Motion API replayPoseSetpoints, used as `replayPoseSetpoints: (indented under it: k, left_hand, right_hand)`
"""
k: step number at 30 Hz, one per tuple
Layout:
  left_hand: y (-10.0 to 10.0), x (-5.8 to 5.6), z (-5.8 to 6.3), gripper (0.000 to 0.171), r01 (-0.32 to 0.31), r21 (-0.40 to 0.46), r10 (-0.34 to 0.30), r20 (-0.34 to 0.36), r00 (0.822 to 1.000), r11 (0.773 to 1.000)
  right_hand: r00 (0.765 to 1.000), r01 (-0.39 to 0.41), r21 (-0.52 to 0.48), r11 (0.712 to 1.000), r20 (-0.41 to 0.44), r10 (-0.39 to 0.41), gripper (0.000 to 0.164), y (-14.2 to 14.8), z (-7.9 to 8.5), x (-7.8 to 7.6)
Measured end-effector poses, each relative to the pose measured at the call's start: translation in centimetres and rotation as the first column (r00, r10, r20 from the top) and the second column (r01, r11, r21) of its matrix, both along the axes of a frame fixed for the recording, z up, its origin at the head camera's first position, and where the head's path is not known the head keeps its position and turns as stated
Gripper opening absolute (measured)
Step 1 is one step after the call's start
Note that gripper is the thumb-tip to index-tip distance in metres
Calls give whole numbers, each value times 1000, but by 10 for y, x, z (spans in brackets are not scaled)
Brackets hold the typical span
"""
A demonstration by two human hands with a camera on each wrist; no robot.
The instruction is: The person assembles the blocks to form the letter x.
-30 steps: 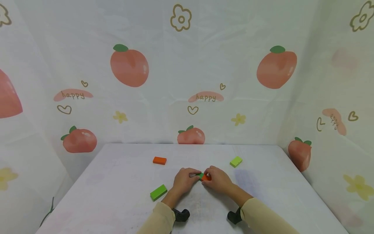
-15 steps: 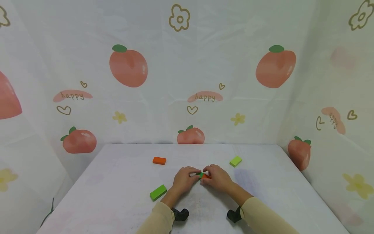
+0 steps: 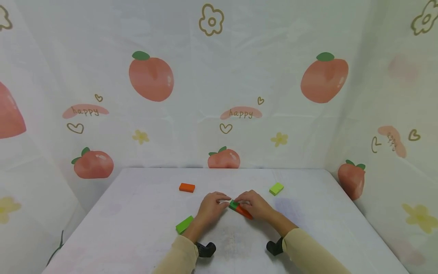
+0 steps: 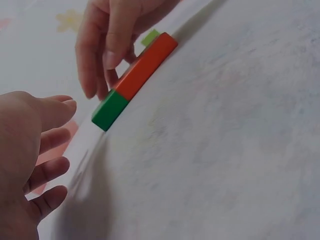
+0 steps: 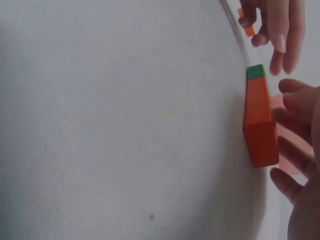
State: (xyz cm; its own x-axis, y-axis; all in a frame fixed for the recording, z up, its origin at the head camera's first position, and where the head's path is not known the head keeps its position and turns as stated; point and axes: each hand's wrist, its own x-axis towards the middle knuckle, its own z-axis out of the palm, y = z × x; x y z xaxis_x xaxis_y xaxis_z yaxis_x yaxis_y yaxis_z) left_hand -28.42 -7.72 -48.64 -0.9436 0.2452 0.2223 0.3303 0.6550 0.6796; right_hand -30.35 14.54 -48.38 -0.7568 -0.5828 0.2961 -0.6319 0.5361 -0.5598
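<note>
Near the middle of the table, a dark green block [image 3: 233, 204] and an orange block [image 3: 245, 213] lie end to end in one slanting line. In the left wrist view the green block's end [image 4: 109, 111] meets the orange one flush. My left hand [image 3: 210, 208] is just left of the green block, its fingers apart from it and loosely spread. My right hand [image 3: 257, 205] is over the right side of the line, fingertips reaching toward the join and partly covering it in the head view. In the right wrist view its fingers [image 5: 295, 155] hang loosely beside the orange block.
Another orange block [image 3: 187, 187] lies at the back left, and a yellow-green block [image 3: 276, 189] at the back right. A bright green block [image 3: 184, 224] sits by my left forearm, which partly covers it. A patterned cloth [image 3: 191, 76] hangs behind the white table [image 3: 137, 228].
Both hands held the two blocks; their fingers have now loosened. My left hand has drawn back leftward, and the right fingers have risen, leaving more of the orange block visible.
</note>
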Motion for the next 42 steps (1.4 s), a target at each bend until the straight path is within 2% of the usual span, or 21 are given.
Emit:
replayPoseSetpoints:
  k: [7, 16, 25, 33, 42]
  left_hand:
    - [-10, -3, 5, 19, 5, -1, -5, -2, 1000, 1000]
    - [-23, -6, 13, 17, 36, -19, -36, -54, 998, 999]
    - [-42, -9, 24, 16, 91, -77, -92, -4, 996, 993]
    - [-55, -2, 41, 16, 109, -96, -101, 89, 991, 989]
    - [-67, 0, 44, 25, 185, -130, -166, 143, 976, 974]
  right_hand:
    - [999, -28, 1, 1000, 45, 28, 26, 1, -4, -4]
    - [998, 2, 1, 1000, 64, -2, 27, 1, -8, -2]
    - [991, 66, 0, 998, 115, -66, 27, -1, -8, 2]
    - [991, 72, -25, 997, 119, -68, 26, 0, -7, 3]
    - [988, 78, -37, 996, 135, -72, 26, 0, -8, 3]
